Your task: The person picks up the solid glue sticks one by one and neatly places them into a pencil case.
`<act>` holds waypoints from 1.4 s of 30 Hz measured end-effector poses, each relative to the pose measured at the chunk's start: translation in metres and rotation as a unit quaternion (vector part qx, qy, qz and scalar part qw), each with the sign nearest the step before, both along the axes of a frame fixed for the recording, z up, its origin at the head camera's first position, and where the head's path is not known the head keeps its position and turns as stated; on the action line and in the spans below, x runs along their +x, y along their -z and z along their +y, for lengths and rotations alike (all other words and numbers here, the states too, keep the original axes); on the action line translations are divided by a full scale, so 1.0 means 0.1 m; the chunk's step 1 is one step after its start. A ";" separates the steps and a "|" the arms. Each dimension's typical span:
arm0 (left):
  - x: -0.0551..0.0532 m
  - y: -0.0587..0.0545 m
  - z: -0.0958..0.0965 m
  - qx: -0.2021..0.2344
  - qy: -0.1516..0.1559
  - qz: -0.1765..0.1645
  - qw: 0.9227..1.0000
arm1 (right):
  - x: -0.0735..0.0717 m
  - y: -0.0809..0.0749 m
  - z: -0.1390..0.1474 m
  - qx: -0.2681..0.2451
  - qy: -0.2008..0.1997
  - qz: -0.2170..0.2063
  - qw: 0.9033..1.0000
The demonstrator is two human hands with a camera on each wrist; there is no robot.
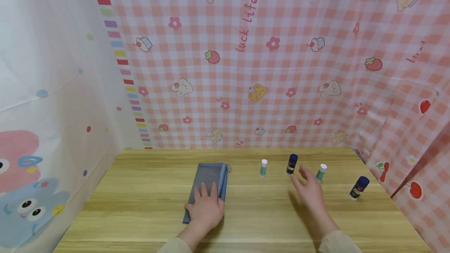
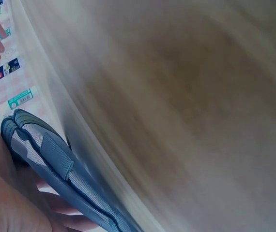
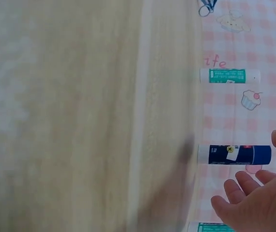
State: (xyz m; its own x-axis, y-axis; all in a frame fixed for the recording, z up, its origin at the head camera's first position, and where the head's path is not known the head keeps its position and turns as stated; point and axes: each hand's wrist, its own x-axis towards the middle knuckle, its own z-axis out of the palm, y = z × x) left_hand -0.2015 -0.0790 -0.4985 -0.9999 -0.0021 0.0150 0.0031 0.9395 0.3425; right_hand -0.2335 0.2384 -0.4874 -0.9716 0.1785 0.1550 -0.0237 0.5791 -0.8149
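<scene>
A grey zip pouch (image 1: 207,173) with blue edging lies on the table, left of centre. My left hand (image 1: 206,208) rests on its near half, fingers spread over the top. In the left wrist view the pouch's zipped edge (image 2: 55,159) runs beside the palm. Upright to the right stand two navy-capped glue sticks, one centre-right (image 1: 291,164) and one far right (image 1: 359,188). Two white-and-green glue sticks also stand there, one left (image 1: 263,168) and one right (image 1: 321,172). My right hand (image 1: 311,192) hovers close to the centre-right navy stick, fingers parted; the right wrist view shows a gap between them.
The wood-grain table (image 1: 140,198) ends at the back against a pink checked cloth (image 1: 232,69). A white patterned cloth (image 1: 70,89) hangs on the left. A small ring (image 1: 229,168) sits at the pouch's far right corner.
</scene>
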 end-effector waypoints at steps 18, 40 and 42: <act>0.01 0.00 0.01 0.001 -0.002 0.014 1.000 | -0.32 0.14 0.07 -0.119 0.018 -0.030 0.992; -0.02 0.02 0.00 0.002 0.001 0.009 1.000 | -0.56 0.16 0.01 -0.128 0.055 -0.024 0.990; -0.02 0.02 0.00 0.001 0.001 0.010 1.000 | -0.57 0.16 0.01 -0.126 0.057 -0.020 0.990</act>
